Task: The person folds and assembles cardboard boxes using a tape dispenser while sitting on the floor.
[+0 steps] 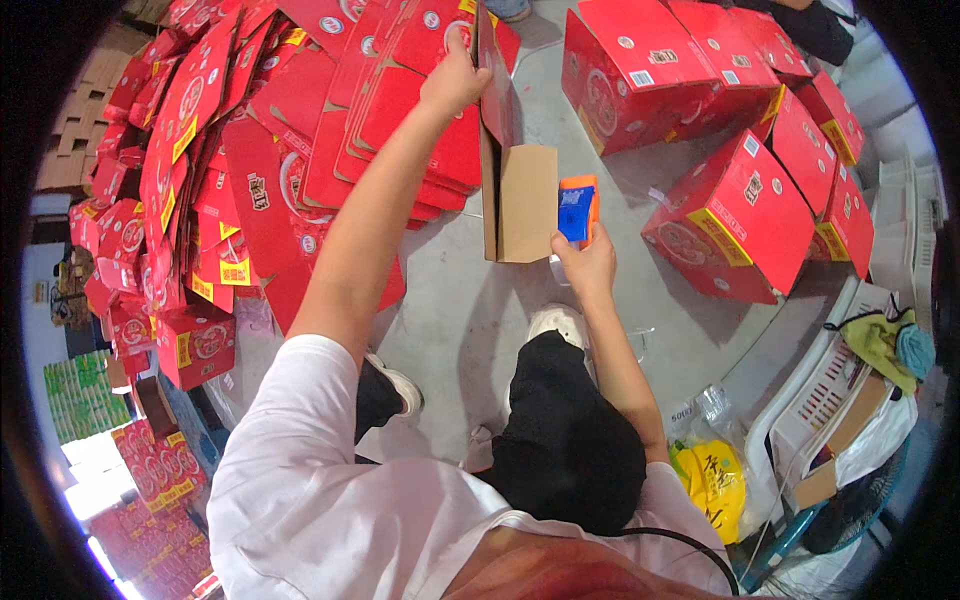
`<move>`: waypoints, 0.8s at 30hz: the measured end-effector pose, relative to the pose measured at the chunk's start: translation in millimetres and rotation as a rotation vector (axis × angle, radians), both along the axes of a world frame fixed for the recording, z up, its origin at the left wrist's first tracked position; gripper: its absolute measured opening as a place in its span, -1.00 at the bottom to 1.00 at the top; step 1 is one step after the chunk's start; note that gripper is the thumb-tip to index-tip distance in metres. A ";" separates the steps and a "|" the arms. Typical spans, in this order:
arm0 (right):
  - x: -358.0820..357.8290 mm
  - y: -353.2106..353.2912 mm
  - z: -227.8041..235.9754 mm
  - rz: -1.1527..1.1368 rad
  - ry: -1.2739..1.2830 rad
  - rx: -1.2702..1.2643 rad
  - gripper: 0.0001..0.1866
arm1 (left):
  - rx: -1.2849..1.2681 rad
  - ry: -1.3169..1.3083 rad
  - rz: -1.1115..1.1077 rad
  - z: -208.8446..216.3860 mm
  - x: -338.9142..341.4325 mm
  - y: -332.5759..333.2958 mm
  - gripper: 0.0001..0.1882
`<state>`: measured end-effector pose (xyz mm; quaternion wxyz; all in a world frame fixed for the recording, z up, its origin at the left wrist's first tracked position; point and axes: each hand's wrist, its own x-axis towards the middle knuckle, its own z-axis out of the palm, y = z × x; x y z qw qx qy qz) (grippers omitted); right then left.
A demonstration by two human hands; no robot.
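Note:
A partly unfolded red carton (pixel 497 85) stands on edge in front of me, its brown inner flap (pixel 529 203) facing up. My left hand (pixel 455 82) grips the far part of this carton, beside the stack of flat cartons. Close to the brown flap, my right hand (pixel 588 262) is closed around a blue and orange tool (pixel 574 212) that looks like a tape dispenser. Part of the tool is hidden behind my fingers. I cannot tell whether the tool touches the flap.
Flat red cartons (pixel 400 110) lie in a large, fanned heap to the left. Several formed red boxes (pixel 735 215) stand at the right on the grey floor (pixel 455 290). Nearer on the right are a yellow plastic bag (pixel 712 485) and a white crate (pixel 815 400).

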<state>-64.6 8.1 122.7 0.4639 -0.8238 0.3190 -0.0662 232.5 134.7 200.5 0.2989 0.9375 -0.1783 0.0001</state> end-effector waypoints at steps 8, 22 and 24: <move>-62.5 -63.7 71.4 -0.221 -0.188 -0.001 -0.56 | -0.360 0.071 -0.465 -45.9 -1.3 19.9 0.16; -114.2 -76.2 103.1 -0.429 -0.456 0.158 -0.66 | -0.075 0.120 -0.284 -34.6 -42.3 46.8 -0.15; -99.2 -58.7 110.0 -0.471 -0.495 0.101 -0.58 | 0.277 -0.076 -0.310 32.4 -88.0 53.1 -0.11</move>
